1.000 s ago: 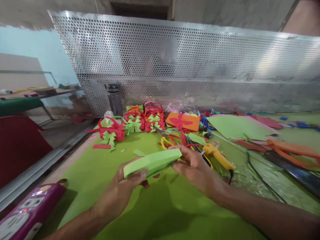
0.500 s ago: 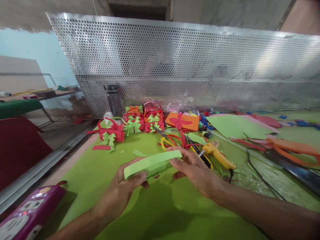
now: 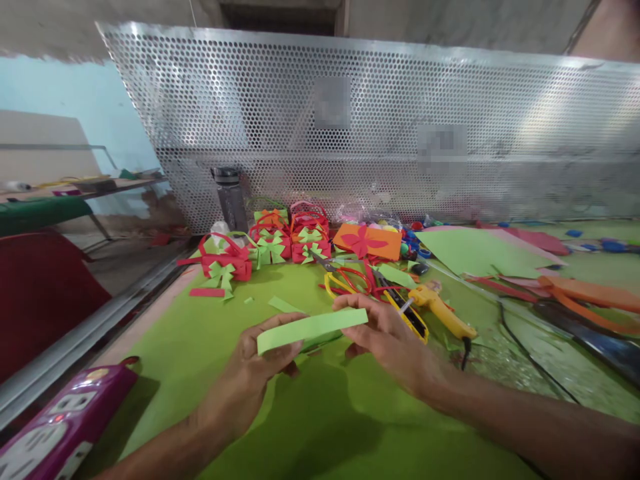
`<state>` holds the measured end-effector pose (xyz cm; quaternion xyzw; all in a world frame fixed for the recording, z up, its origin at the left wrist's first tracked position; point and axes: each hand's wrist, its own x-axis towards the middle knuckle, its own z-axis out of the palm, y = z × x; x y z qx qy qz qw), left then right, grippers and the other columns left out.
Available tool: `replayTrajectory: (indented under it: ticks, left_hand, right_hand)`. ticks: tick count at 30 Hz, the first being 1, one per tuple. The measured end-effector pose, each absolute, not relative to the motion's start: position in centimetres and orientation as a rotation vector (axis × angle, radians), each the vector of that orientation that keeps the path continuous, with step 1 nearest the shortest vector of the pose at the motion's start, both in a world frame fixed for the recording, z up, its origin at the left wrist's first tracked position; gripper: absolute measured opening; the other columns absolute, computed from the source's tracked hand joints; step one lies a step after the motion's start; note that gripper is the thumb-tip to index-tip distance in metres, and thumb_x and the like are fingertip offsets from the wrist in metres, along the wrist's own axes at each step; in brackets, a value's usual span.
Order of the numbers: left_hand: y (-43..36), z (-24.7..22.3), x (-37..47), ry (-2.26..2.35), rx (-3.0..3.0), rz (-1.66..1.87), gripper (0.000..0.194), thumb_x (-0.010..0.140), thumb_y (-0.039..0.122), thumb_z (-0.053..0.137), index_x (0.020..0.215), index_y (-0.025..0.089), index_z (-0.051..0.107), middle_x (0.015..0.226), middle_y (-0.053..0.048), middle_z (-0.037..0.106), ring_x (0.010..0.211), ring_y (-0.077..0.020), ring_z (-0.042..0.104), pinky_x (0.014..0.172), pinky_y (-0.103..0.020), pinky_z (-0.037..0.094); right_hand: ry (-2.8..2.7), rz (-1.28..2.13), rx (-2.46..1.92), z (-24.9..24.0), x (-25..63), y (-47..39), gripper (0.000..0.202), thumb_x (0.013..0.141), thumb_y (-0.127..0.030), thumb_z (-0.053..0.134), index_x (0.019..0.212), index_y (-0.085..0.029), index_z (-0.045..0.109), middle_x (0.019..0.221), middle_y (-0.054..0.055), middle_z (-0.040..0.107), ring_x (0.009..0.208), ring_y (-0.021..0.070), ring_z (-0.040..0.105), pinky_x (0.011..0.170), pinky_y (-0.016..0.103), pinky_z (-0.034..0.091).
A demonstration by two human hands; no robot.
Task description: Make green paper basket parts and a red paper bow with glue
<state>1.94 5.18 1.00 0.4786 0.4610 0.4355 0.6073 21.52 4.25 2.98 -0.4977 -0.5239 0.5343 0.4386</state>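
Note:
Between my hands is a folded light green paper piece [image 3: 313, 328], its long strip facing up and a darker green part showing beneath. My left hand [image 3: 255, 363] grips the left end, thumb below the strip and fingers behind. At the other end my right hand [image 3: 390, 333] pinches the paper between thumb and fingers; some fingertips are hidden. Just beyond the right hand lie a yellow glue gun [image 3: 445, 312], a yellow-and-black cutter [image 3: 415, 325] and scissors [image 3: 330, 283] with yellow handles. Small red paper baskets [image 3: 243, 269] with green bows stand farther back.
A purple power strip [image 3: 75, 410] lies at the left table edge. A dark bottle [image 3: 231, 203] stands before the perforated metal panel [image 3: 280, 100]. Green paper sheets [image 3: 480, 250], an orange strip [image 3: 590, 297] and a black cord [image 3: 530, 360] lie to the right.
The paper has tilted so its strip appears narrower, and less of the part beneath shows. Both hands keep hold of it. The whole view has shifted slightly.

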Motion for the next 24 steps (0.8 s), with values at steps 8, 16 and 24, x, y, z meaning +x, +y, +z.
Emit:
replayTrajectory:
  ticks: [8,16,24]
  left_hand:
    - [5.53,1.12,2.12,1.001,1.160,0.940,0.040,0.066,0.031,0.074,0.102,0.016,0.062,0.076,-0.005,0.065,0.071,-0.0162,0.055,0.057,-0.024,0.042]
    - [5.49,0.82,2.11,1.001,1.180,0.972,0.037,0.067,0.029,0.074,0.100,0.017,0.065,0.072,-0.003,0.065,0.065,-0.0139,0.055,0.057,-0.023,0.043]
    - [5.86,0.92,2.22,0.962,1.397,0.958,0.037,0.067,0.031,0.073,0.101,0.018,0.066,0.083,-0.004,0.068,0.073,-0.0155,0.058,0.065,-0.024,0.045]
  right_hand:
    - [-1.378,1.255,-1.244,2.45,21.56,4.61,0.041,0.064,-0.022,0.056,0.105,-0.017,0.052,0.078,-0.001,0.055,0.062,0.0113,0.048,0.059,0.032,0.050]
    - [-1.409,1.225,-1.272,2.77,21.58,4.69,0.040,0.064,-0.024,0.059,0.103,-0.018,0.053,0.074,-0.002,0.054,0.061,0.0118,0.049,0.058,0.031,0.049]
    - [-1.431,1.201,-1.276,2.29,21.47,4.89,0.042,0.062,-0.015,0.058,0.104,-0.018,0.054,0.084,0.000,0.059,0.062,0.0115,0.053,0.057,0.028,0.049]
